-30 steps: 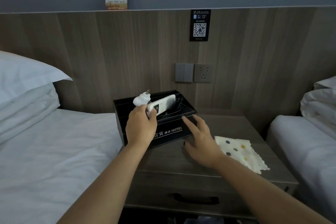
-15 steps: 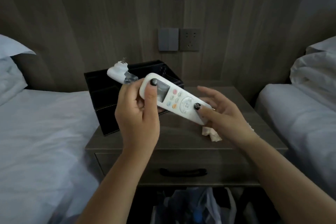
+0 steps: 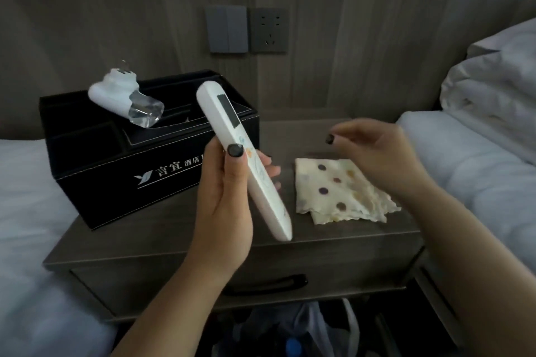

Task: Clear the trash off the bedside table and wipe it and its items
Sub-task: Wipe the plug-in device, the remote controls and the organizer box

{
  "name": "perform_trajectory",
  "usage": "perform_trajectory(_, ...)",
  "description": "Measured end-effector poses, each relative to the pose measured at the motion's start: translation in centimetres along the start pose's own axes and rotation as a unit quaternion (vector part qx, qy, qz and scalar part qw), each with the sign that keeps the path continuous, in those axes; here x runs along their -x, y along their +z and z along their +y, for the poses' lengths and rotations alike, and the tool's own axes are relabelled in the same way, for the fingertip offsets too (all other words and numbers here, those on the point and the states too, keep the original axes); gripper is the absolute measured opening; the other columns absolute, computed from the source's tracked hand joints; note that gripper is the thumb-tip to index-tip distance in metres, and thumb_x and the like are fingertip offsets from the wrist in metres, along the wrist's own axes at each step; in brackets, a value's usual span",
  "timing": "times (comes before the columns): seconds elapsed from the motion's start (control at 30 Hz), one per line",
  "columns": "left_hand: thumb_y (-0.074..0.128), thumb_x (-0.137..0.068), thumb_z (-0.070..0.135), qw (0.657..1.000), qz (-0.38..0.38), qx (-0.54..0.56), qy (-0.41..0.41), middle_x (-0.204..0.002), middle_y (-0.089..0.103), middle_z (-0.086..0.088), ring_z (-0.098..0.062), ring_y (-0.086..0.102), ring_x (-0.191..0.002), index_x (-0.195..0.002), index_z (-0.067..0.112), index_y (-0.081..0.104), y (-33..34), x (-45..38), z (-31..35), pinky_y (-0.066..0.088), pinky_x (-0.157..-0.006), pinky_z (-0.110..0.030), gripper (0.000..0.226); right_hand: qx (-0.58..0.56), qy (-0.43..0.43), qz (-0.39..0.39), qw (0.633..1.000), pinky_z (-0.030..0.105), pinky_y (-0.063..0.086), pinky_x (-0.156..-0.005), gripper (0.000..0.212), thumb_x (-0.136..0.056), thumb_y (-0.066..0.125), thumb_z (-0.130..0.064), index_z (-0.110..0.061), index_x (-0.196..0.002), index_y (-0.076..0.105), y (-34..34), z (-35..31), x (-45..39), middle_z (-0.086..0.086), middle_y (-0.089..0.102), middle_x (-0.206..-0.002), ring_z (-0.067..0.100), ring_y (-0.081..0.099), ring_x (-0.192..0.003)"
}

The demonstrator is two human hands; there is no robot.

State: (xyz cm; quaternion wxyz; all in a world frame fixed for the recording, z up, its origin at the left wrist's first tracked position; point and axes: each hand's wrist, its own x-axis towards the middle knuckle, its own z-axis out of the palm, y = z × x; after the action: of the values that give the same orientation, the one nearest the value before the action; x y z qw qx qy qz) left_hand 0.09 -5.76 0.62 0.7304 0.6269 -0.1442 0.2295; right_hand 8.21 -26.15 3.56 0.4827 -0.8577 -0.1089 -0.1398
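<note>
Above the bedside table (image 3: 162,243): remote (image 3: 240,159), white, slim, screen end up, now gripped by my left hand (image 3: 223,206) alone. Right hand (image 3: 377,153) has let go and hovers, fingers loosely curled and empty, over the dotted cloth (image 3: 339,191) lying flat on the tabletop. Likely next: pick up cloth, wipe remote.

one remote control (image 3: 245,159), one black organiser box (image 3: 95,159), one plug-in device (image 3: 121,95), one dotted cloth (image 3: 342,191), two hands (image 3: 223,200)
</note>
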Motion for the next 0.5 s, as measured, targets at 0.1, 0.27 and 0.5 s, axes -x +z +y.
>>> perform_trajectory(0.1,0.044,-0.086,0.064,0.991,0.013,0.056,-0.124,-0.085,0.062,-0.001,-0.016,0.068,-0.078,-0.116,0.031,0.060,0.6,-0.5,-0.6,0.058,-0.065,-0.032,0.048,0.165,0.084,-0.080,0.979,0.008,0.040,-0.069,0.054,-0.074,0.075,-0.049,-0.026,-0.122,0.063,-0.4,1.6,-1.5,-0.016,0.063,-0.110,0.000,0.057,-0.093)
perform_trajectory(0.27,0.072,-0.072,0.056,0.962,0.048,0.102,-0.249,-0.064,0.056,0.008,-0.007,0.052,-0.052,-0.096,0.018,0.065,1.4,-1.3,-1.8,0.045,-0.046,-0.022,0.045,0.235,0.134,-0.163,0.949,0.031,0.054,-0.077,0.051,-0.063,0.078,-0.052,-0.030,-0.106,0.062,1.6,1.6,-0.6,-0.008,0.065,-0.104,0.013,0.063,-0.094)
perform_trajectory(0.5,0.060,-0.093,0.026,0.929,0.053,0.238,-0.279,-0.101,0.075,-0.011,-0.023,0.074,-0.088,-0.118,0.011,0.060,2.5,-1.9,-2.4,0.058,-0.062,-0.032,0.030,-0.128,0.151,-0.032,0.980,0.025,0.057,-0.054,0.016,-0.075,0.076,-0.029,-0.023,-0.089,0.070,2.1,0.2,1.9,-0.004,0.074,-0.077,0.007,0.071,-0.066)
